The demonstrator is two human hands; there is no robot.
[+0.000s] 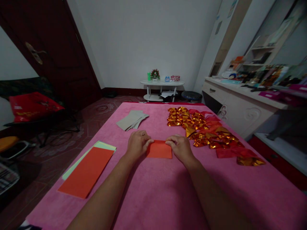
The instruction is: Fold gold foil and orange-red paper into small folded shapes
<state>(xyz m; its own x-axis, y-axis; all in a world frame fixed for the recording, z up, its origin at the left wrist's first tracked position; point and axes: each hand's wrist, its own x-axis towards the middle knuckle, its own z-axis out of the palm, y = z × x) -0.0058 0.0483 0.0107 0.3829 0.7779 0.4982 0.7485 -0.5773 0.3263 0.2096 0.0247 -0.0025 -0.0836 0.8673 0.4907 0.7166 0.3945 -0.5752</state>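
- Pink-clothed bench (pixel 155 198) carried a small folded red paper rectangle (pixel 159 149) near its middle.
- Left hand (pixel 137 143) and right hand (pixel 180 146), fingers curled, pinched its upper corners.
- Long axis ran left-right.

red paper (pixel 159 149) corners covered, desk clutter (pixel 263 78) blurred; side-table items (pixel 165 77) tiny

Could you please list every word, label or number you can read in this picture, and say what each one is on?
No text here can be read.
The red bag: yellow print, too blurred.
The box on the white side table: markings too small.
The items on the dresser: covers too blurred.
The red paper, pinched by the left hand and right hand: no print shows.
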